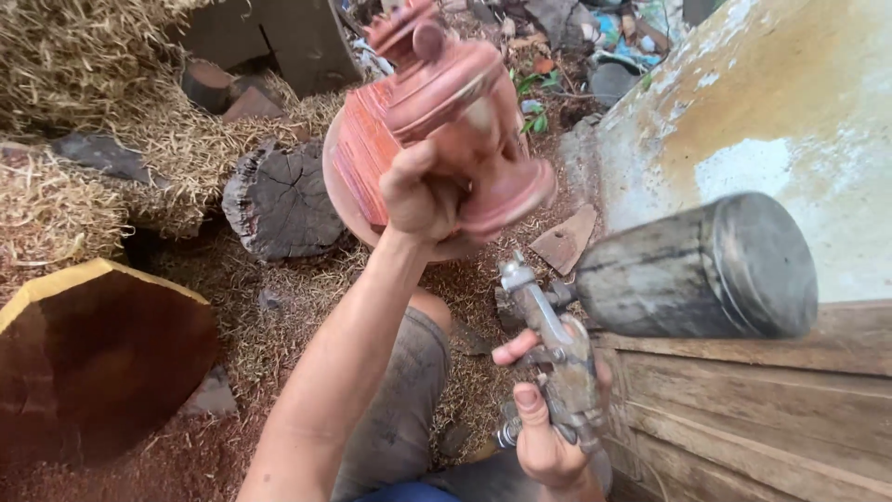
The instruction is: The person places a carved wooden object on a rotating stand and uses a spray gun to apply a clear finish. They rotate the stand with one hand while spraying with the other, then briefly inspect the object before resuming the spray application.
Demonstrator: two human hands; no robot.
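Observation:
My left hand [423, 195] is raised in the middle of the view and grips a carved wooden piece [437, 88] coated in reddish-pink colour, with a round base and turned knobs. My right hand [544, 428] sits low at centre right, closed around the handle of a metal spray gun [557, 353]. A finger rests on the trigger. The gun's nozzle points up toward the carved piece. Its dark, grimy metal cup [701, 270] sticks out to the right.
A cut log stump [279, 200] stands behind the carved piece. Dry straw [84, 121] is heaped at left. A large reddish wooden block [93, 363] lies at lower left. Wooden planks [762, 409] and a stained wall [771, 102] are at right.

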